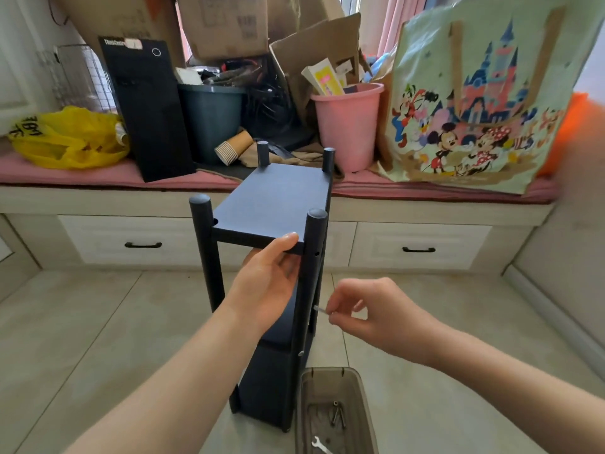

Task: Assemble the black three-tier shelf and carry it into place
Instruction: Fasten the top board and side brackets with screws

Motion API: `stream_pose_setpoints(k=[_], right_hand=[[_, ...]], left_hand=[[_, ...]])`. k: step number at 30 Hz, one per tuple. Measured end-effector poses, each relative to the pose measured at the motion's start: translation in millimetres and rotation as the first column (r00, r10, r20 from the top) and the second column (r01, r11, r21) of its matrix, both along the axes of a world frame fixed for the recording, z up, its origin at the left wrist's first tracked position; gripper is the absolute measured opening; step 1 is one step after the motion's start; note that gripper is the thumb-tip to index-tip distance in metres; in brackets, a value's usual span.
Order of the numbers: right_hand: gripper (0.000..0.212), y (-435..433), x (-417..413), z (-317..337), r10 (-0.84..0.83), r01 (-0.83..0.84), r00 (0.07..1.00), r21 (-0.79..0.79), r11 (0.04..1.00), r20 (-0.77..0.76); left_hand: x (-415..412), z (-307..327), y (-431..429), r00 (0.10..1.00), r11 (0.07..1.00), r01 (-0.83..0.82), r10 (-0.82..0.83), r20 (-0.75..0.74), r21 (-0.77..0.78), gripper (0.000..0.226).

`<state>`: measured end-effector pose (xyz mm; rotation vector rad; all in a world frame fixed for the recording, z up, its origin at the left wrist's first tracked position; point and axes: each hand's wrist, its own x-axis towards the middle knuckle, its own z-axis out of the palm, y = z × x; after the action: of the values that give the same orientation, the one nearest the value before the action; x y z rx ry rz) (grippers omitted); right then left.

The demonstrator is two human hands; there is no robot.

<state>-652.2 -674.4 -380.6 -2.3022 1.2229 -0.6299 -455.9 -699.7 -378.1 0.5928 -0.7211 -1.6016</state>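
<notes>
The black three-tier shelf [271,198] stands upright on the tiled floor in front of me, four round posts rising past its top board. My left hand [266,280] grips the near edge of the top board, thumb on top and fingers underneath. My right hand [370,312] pinches a small silver hex key [321,310] whose tip sits at a hole in the near right post [311,290], level with the middle tier. The lower tiers are partly hidden behind my left arm.
A clear plastic box [330,385] with bolts [339,417] and a small wrench [320,446] sits on the floor at the shelf's right foot. Behind runs a window bench with drawers [137,244], crowded with a pink bucket [348,126], a black computer tower [147,109], bags and cardboard.
</notes>
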Motion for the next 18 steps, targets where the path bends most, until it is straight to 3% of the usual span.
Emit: stream_pose_setpoints(k=[5,10,18], right_hand=[[0.013,18.2,9.0,14.5,-0.028,0.074,0.934,-0.116,0.991,0.357],[0.010,14.7,12.5,12.7,-0.074,0.167,0.897,-0.181,0.969,0.435],[0.009,7.2,17.3,13.1,-0.054,0.160,0.884,-0.192,0.968,0.464]], left_hand=[[2.0,0.9,-1.2,1.000,1.000,-0.007,0.007,0.016,-0.006,0.010],[6.3,-2.2,-2.8,1.000,1.000,-0.008,0.008,0.011,-0.012,0.013],[4.7,-4.2,-4.3,1.000,1.000,-0.004,0.004,0.000,-0.013,0.022]])
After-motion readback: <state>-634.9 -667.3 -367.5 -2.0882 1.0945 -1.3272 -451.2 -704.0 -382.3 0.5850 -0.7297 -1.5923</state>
